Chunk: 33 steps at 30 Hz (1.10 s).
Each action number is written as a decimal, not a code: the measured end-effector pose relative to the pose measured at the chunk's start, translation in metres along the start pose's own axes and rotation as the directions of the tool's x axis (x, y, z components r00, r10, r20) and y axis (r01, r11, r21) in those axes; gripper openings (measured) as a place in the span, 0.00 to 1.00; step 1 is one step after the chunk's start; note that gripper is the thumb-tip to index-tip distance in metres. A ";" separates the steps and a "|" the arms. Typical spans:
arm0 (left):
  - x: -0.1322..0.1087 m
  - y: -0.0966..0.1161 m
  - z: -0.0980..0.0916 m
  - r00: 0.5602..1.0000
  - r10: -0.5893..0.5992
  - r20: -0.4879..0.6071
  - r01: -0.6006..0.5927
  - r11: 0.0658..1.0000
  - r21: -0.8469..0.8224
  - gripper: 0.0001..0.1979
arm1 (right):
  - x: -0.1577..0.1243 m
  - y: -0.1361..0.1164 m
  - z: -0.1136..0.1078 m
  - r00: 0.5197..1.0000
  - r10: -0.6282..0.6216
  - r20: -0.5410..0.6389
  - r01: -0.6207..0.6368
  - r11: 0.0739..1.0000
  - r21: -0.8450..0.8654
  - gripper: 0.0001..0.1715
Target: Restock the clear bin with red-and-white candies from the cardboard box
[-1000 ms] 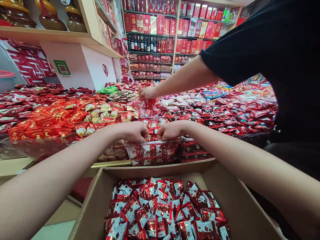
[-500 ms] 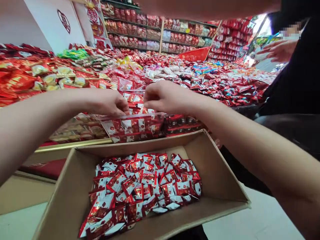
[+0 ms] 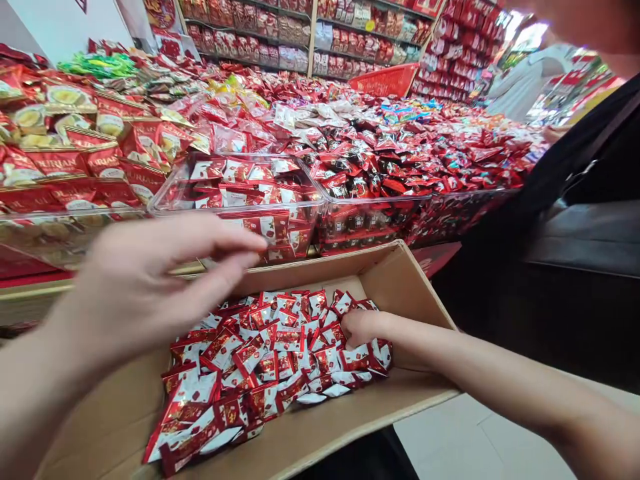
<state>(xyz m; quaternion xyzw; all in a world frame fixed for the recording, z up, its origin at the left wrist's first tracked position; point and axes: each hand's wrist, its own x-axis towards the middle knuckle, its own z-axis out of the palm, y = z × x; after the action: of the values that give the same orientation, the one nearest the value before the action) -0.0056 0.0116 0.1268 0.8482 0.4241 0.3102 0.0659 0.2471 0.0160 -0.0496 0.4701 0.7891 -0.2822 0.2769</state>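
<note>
A cardboard box [image 3: 420, 277] in front of me holds a heap of small red-and-white wrapped candies [image 3: 287, 340]. My right hand [image 3: 363, 327] reaches into the right side of the heap; its fingertips are sunk among the wrappers, so their grip is hidden. Above the left part of the box, my left hand [image 3: 165, 280] is slightly blurred, with fingers stretched forward, thumb apart and nothing seen between them. Just behind it stands a clear plastic bin [image 3: 320, 203] with the same kind of candies inside.
Durian-labelled packets [image 3: 60, 160] fill the bin at left. Dark-red packets [image 3: 370, 180] lie in the bin at right. A red basket [image 3: 385, 80] rests on the heaps behind, before stocked shelves [image 3: 250, 33]. A person in black [image 3: 560, 180] is close on the right.
Both hands have left the clear bin. The right has come down into the candies in the box, and the left has drawn back over the box's left side. The view has tilted downward.
</note>
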 end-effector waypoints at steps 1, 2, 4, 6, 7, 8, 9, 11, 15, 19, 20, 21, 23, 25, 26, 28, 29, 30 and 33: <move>-0.009 0.001 0.011 0.994 0.108 0.008 -0.107 0.992 -0.065 0.09 | 0.002 0.000 0.002 1.000 0.003 0.026 -0.003 1.000 -0.010 0.16; -0.018 0.001 0.023 0.986 0.161 0.042 -0.155 0.980 -0.125 0.09 | 0.004 0.000 0.003 0.998 0.003 0.055 -0.003 1.000 -0.016 0.20; -0.032 -0.005 0.045 0.981 0.151 0.120 -0.123 0.969 -0.216 0.09 | 0.004 0.001 0.002 0.994 0.002 0.106 0.000 1.000 -0.018 0.26; -0.043 -0.015 0.062 0.976 0.071 0.208 -0.015 0.966 -0.259 0.08 | 0.003 0.003 0.002 0.992 -0.002 0.127 0.003 1.000 -0.008 0.31; -0.047 -0.019 0.068 0.968 0.036 0.249 0.033 0.964 -0.266 0.08 | 0.003 0.003 0.003 0.992 -0.004 0.127 0.004 1.000 -0.002 0.33; -0.050 -0.023 0.073 0.958 0.008 0.285 0.070 0.962 -0.265 0.09 | 0.002 0.003 0.004 0.993 -0.005 0.119 0.005 1.000 0.003 0.36; -0.052 -0.026 0.076 0.951 -0.008 0.310 0.095 0.960 -0.264 0.09 | 0.002 0.003 0.006 0.994 -0.009 0.108 0.008 1.000 0.005 0.38; -0.056 -0.029 0.080 0.938 -0.030 0.346 0.129 0.955 -0.267 0.09 | 0.001 0.001 0.007 0.997 -0.026 0.075 0.025 1.000 0.008 0.34; -0.060 -0.020 0.088 0.906 -0.065 0.417 0.207 0.930 -0.305 0.10 | -0.008 -0.005 -0.006 0.995 -0.089 -0.049 0.090 0.996 0.023 0.13; -0.066 -0.005 0.098 0.829 -0.208 0.520 0.435 0.823 -0.364 0.21 | -0.030 -0.024 -0.036 0.929 -0.249 -0.273 0.294 0.946 0.139 0.07; -0.067 -0.002 0.101 0.800 -0.211 0.561 0.482 0.784 -0.392 0.26 | -0.036 -0.031 -0.042 0.891 -0.300 -0.340 0.376 0.908 0.183 0.07; -0.068 0.000 0.102 0.776 -0.194 0.599 0.511 0.751 -0.418 0.28 | -0.042 -0.038 -0.046 0.850 -0.335 -0.407 0.449 0.864 0.227 0.06; -0.068 0.004 0.103 0.754 -0.157 0.638 0.544 0.693 -0.473 0.23 | -0.051 -0.053 -0.049 0.789 -0.328 -0.519 0.538 0.777 0.327 0.06; -0.067 0.005 0.102 0.762 -0.171 0.624 0.577 0.616 -0.536 0.18 | -0.053 -0.064 -0.046 0.778 -0.242 -0.580 0.573 0.651 0.498 0.10; -0.066 0.006 0.101 0.769 -0.200 0.607 0.598 0.562 -0.572 0.17 | -0.053 -0.067 -0.043 0.792 -0.189 -0.581 0.573 0.558 0.600 0.12; -0.063 0.008 0.094 0.789 -0.243 0.564 0.602 0.487 -0.633 0.16 | -0.054 -0.070 -0.039 0.830 -0.119 -0.545 0.547 0.364 0.754 0.14; -0.061 0.010 0.088 0.803 -0.244 0.544 0.586 0.492 -0.644 0.15 | -0.056 -0.069 -0.040 0.839 -0.097 -0.536 0.537 0.309 0.785 0.13; -0.057 0.013 0.081 0.820 -0.233 0.522 0.557 0.531 -0.638 0.14 | -0.061 -0.068 -0.044 0.831 -0.079 -0.551 0.546 0.304 0.780 0.13; -0.035 0.017 0.047 0.936 -0.150 0.318 0.304 0.799 -0.518 0.13 | -0.086 -0.062 -0.078 0.677 -0.046 -0.734 0.649 0.507 0.567 0.10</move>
<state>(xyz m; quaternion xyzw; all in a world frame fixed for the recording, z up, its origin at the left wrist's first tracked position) 0.0172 -0.0188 0.0794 0.7671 0.4014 0.2962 0.4034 0.2128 -0.0046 0.0758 0.4234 0.7008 -0.4791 -0.3162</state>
